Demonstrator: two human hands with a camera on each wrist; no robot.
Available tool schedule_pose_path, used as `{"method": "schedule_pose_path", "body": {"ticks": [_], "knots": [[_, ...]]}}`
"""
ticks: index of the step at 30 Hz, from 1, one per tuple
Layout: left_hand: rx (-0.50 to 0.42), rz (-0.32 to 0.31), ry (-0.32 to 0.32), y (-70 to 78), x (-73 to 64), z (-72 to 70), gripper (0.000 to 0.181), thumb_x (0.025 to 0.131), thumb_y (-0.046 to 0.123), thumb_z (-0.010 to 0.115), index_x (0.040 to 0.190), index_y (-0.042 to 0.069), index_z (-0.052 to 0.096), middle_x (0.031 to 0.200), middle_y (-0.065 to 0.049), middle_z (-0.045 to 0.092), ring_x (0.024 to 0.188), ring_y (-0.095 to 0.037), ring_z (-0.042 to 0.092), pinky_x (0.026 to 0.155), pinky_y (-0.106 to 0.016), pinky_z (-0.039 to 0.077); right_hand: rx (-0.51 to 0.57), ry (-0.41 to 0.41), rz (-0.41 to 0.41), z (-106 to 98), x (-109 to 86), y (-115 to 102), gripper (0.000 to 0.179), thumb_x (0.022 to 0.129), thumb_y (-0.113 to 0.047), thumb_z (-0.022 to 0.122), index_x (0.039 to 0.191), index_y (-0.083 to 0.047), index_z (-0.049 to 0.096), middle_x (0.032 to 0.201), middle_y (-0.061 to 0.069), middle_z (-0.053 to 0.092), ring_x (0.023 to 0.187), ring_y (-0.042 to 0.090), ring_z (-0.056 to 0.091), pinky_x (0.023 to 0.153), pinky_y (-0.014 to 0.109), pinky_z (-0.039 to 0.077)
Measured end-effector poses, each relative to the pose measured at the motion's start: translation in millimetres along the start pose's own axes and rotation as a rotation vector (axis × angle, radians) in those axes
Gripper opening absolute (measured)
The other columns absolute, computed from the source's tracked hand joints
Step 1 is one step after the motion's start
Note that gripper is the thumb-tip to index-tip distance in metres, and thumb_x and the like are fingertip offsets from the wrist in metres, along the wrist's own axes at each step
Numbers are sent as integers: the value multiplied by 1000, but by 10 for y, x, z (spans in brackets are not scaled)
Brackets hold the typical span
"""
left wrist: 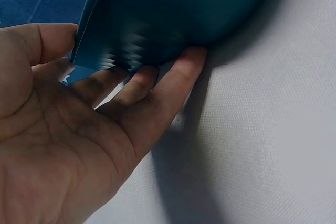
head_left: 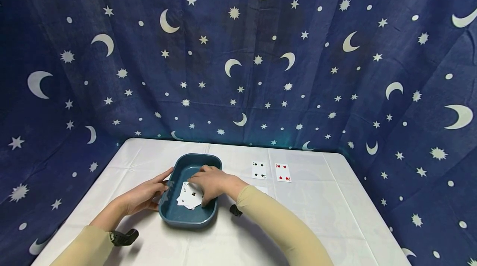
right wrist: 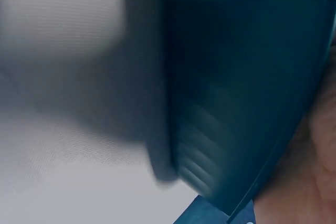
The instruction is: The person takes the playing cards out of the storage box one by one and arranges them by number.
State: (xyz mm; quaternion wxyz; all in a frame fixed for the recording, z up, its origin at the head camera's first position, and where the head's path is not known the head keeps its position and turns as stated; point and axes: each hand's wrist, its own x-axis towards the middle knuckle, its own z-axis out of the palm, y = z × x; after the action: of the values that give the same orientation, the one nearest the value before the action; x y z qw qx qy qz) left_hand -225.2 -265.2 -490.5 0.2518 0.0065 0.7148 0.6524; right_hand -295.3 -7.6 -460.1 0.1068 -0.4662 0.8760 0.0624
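Note:
A dark teal plastic bin (head_left: 182, 215) with rounded corners sits on the white-covered table, holding a small loose stack of playing cards (head_left: 189, 198). The top card shows black clubs. My right hand (head_left: 208, 181) reaches in over the right rim and grips the cards between fingers and thumb; it covers part of them. In the right wrist view, the bin's outer wall (right wrist: 236, 77) hides most of that hand (right wrist: 320, 140). My left hand (head_left: 143, 194) steadies the bin's left side. In the left wrist view, its extended fingers (left wrist: 181, 72) touch the outer wall.
On the table right of the bin lie a four of spades (head_left: 258, 170) and a four of hearts (head_left: 283, 172), face up. A white card edge (head_left: 262, 189) peeks out beyond my right forearm. A blue star-and-moon curtain (head_left: 246, 83) surrounds the table.

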Motion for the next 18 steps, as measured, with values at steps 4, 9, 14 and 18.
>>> {"method": "schedule_pose_path", "body": {"ticks": [4,9,14,18], "knots": [[-6,2,1,6,1,-2,78,101,11,47,166,32,9,157,-22,24,128,-35,43,83,-53,54,15,-11,11,10,35,8,91,78,-51,86,157,-34,43,154,-18,43,143,17,31,117,40,26],[-2,10,-3,14,5,-4,78,101,11,47,166,31,8,156,-24,26,126,-34,45,83,-53,54,14,-8,18,20,48,7,91,78,-50,87,156,-34,44,150,-16,47,141,16,33,116,39,27],[-2,10,-8,21,-2,1,78,102,12,47,166,31,7,157,-24,26,128,-34,44,83,-54,54,17,-7,17,35,62,6,90,78,-49,87,156,-33,45,149,-15,50,139,16,35,115,38,28],[1,8,-9,25,-16,14,78,102,12,47,166,31,7,157,-24,26,130,-35,43,83,-54,54,17,-7,15,56,77,7,90,78,-49,87,155,-33,45,148,-15,51,139,16,35,115,39,28]]}}
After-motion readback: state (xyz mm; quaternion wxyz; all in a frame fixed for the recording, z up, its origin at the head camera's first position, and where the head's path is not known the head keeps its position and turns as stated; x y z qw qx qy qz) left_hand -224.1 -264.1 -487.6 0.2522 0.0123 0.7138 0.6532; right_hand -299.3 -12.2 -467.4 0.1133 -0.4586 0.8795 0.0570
